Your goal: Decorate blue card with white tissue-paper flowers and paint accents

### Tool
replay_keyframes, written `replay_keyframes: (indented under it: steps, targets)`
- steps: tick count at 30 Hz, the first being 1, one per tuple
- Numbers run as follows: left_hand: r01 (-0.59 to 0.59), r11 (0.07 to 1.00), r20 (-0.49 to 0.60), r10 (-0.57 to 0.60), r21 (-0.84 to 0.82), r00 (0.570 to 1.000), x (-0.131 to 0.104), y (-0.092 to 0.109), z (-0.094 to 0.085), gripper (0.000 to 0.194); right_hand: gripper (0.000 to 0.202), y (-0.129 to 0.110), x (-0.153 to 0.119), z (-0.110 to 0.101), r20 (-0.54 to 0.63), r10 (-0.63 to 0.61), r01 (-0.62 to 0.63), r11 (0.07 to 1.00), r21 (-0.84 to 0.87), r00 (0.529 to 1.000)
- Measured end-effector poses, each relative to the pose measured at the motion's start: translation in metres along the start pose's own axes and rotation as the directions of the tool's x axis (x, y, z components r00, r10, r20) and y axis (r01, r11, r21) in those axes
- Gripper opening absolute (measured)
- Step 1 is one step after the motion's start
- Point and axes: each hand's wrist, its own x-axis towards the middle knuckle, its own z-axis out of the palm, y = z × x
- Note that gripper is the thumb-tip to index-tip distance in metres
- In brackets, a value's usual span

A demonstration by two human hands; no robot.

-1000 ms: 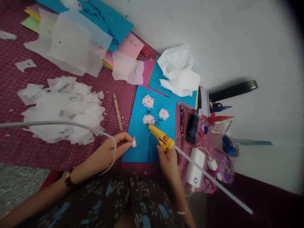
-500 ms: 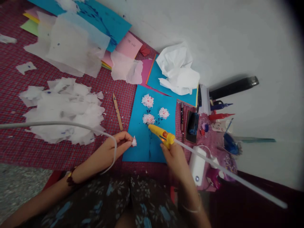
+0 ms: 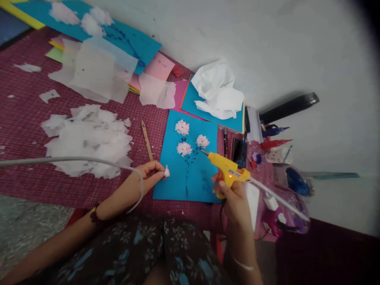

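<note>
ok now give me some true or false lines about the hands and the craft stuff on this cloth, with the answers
1. The right hand holds a yellow glue gun. True.
2. The left hand holds a paintbrush. False: it pinches a small white tuft.
3. The wooden stick lies on the checked cloth. True.
4. The blue sheet nearest the person carries five fluffy flowers. False: it carries three fluffy flowers.
5. The crumpled white paper lies on another blue sheet. True.
</note>
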Motion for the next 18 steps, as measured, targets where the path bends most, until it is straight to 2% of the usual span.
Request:
replay_keyframes:
  steps: [2,4,7,10,14,18]
  targets:
    - [-0.004,0.995,-0.051,0.009,0.095,0.999,0.004,0.010,0.003,0.020,0.015,0.014,-0.005,0.007,-0.018,0.005,-0.003,0.991,0.136,1.000]
    - [-0.043,0.960,-0.101,0.074,0.275,0.992,0.012,0.023,0.006,0.019,0.015,0.025,-0.006,0.014,0.001,0.012,-0.012,0.979,0.202,1.000]
    - [-0.139,0.832,-0.111,0.233,0.538,0.966,0.029,0.038,0.010,0.015,0.017,0.035,-0.003,0.019,0.033,0.007,-0.015,0.971,0.237,0.999]
    - [-0.171,0.707,-0.075,0.303,0.686,0.950,0.048,0.041,0.014,0.011,0.018,0.041,-0.001,0.018,0.019,-0.016,0.009,0.948,0.318,1.000]
    - [-0.158,0.619,-0.017,0.267,0.770,0.964,0.063,0.037,0.018,0.011,0.020,0.044,-0.001,0.016,0.011,-0.027,0.020,0.911,0.411,1.000]
    - [-0.161,0.549,0.090,0.155,0.820,0.984,0.066,0.042,0.019,0.014,0.026,0.043,-0.001,0.016,0.039,-0.036,0.018,0.917,0.398,0.999]
